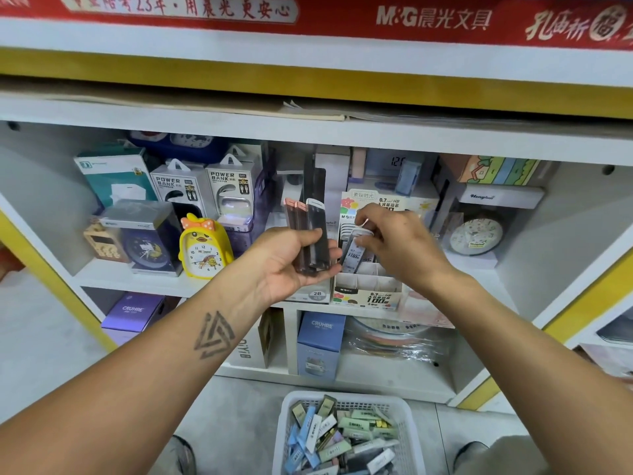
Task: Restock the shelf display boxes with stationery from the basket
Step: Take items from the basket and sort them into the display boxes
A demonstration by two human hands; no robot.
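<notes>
- Left hand [294,265]: palm up, fingers and thumb curled round a bundle of slim lead cases [310,234], held upright in front of the middle shelf.
- Right hand [394,241]: fingertips pinch one lead case [354,253] by its white cap, its lower end inside the display box [368,296].
- Display box: stands at the front edge of the middle shelf [144,277], compartments open at the top, printed "0.7" and "100" on its front wall; a backing card rises behind it.
- Basket [407,416]: white, perforated, on the floor below the shelf unit, between the person's shoes; it is loaded with small stationery packs in blue, green, white and black.
- Left part of the middle shelf: a yellow duck clock [203,250], a blue clock, and power bank boxes [205,186] behind them.
- Right end of the same shelf: a round clock [476,236].
- Lower shelf: purple and blue "CRUHRE" boxes [320,344].
- Above: a red banner [435,18] over a yellow shelf edge.
</notes>
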